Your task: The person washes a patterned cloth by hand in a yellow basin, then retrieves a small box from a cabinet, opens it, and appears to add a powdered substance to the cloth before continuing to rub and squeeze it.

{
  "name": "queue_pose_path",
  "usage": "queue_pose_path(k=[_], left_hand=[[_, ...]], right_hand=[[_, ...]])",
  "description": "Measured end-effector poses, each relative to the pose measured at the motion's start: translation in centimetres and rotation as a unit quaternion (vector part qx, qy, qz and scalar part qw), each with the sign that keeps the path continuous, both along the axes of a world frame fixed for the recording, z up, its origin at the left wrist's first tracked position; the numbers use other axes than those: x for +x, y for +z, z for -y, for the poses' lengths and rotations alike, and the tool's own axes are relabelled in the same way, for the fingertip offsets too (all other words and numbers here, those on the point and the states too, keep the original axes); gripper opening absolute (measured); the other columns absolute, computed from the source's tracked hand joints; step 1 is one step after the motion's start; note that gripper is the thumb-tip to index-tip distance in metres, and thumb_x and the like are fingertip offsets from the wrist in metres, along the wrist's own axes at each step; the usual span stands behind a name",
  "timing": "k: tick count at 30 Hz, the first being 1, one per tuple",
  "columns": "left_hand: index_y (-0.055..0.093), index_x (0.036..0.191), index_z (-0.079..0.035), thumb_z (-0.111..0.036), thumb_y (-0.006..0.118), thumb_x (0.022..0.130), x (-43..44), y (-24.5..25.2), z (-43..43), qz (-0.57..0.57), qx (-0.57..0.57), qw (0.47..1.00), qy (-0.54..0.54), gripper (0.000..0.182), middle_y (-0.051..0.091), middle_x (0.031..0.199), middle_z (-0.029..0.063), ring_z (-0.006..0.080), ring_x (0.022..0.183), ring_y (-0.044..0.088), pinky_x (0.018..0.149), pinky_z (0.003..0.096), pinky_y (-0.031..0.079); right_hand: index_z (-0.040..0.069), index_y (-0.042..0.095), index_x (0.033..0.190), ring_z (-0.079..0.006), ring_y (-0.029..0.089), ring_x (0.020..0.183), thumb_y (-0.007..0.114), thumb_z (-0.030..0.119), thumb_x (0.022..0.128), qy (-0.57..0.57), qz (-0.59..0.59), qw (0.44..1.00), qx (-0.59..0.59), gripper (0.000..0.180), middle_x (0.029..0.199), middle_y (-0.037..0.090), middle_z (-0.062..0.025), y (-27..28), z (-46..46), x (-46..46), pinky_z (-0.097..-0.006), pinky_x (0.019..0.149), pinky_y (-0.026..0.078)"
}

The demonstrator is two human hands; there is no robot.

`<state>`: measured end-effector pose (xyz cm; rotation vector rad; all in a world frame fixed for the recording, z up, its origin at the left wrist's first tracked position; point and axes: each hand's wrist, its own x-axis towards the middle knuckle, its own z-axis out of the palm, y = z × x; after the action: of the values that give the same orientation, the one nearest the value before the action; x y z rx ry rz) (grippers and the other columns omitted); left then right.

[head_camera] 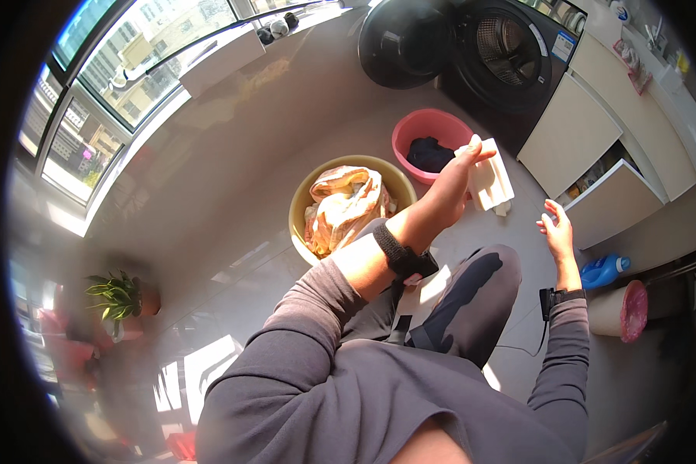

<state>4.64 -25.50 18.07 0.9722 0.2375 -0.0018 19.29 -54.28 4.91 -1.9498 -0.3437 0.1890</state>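
My left hand holds a pale rectangular object, maybe a shallow plastic box, in front of me; a small whitish piece shows at its lower edge. My right hand is raised at the right, fingers apart, with nothing in it. Beyond my left forearm stands a yellow basin heaped with orange-and-cream patterned fabric. Behind it and to the right, a pink basin contains dark cloth. My left hand is close to the pink basin's right side. Both wrists wear dark straps.
A dark front-loading washing machine has its door swung open. White cabinets stand at right, one lower drawer pulled out. Near my right forearm are a blue bottle and a pink-lined bin. A potted plant stands at left.
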Motion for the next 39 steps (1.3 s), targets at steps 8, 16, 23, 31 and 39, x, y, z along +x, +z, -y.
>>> queue_pose_path(k=[8,16,23,31,39], left_hand=[[0.064,0.122,-0.012,-0.059,0.046,0.097,-12.7,5.2,-4.7,0.044,0.014,0.991,0.123,0.056,0.057,0.123,0.0127,0.0282,0.113,0.054,0.094,0.0449,0.047],[0.062,0.127,-0.007,-0.055,0.045,0.098,-15.3,7.7,-7.0,0.054,0.019,0.986,0.157,0.059,0.060,0.115,0.0154,0.0298,0.100,0.057,0.096,0.0450,0.046],[0.059,0.131,-0.005,-0.054,0.042,0.099,-13.2,8.0,-5.4,0.019,0.034,0.985,0.169,0.060,0.060,0.121,0.0144,0.0289,0.112,0.057,0.101,0.0453,0.043],[0.063,0.125,-0.004,-0.052,0.038,0.102,-12.9,4.5,-6.3,-0.006,0.003,0.979,0.206,0.058,0.063,0.116,0.0111,0.0260,0.107,0.059,0.095,0.0432,0.046],[0.061,0.116,-0.005,-0.047,0.040,0.103,-18.4,2.7,-11.8,-0.032,0.044,0.916,0.397,0.049,0.061,0.113,0.0107,0.0240,0.109,0.057,0.099,0.0428,0.043]], right_hand=[[0.006,0.067,0.114,-0.0101,0.066,0.082,0.059,0.011,0.096,0.081,0.111,0.991,0.002,0.021,0.100,0.068,-0.0038,11.2,-1.4,-8.5,-0.0238,0.073,0.053],[0.004,0.069,0.110,-0.0094,0.064,0.082,0.057,0.012,0.099,0.125,0.165,0.977,0.055,0.018,0.099,0.069,-0.0026,16.6,0.0,-10.8,-0.0231,0.076,0.052],[0.002,0.071,0.104,-0.0091,0.065,0.080,0.062,0.013,0.097,0.166,0.119,0.977,0.060,0.016,0.086,0.068,-0.0018,14.0,-2.0,-9.4,-0.0224,0.072,0.051],[0.002,0.070,0.105,-0.0086,0.064,0.081,0.058,0.011,0.097,0.234,0.065,0.968,0.063,0.016,0.088,0.068,-0.0022,11.8,-6.8,-5.4,-0.0225,0.076,0.051],[0.002,0.069,0.104,-0.0096,0.063,0.084,0.059,0.008,0.097,0.356,-0.006,0.930,0.095,0.014,0.092,0.068,-0.0027,9.0,-16.4,-3.6,-0.0226,0.078,0.051]])
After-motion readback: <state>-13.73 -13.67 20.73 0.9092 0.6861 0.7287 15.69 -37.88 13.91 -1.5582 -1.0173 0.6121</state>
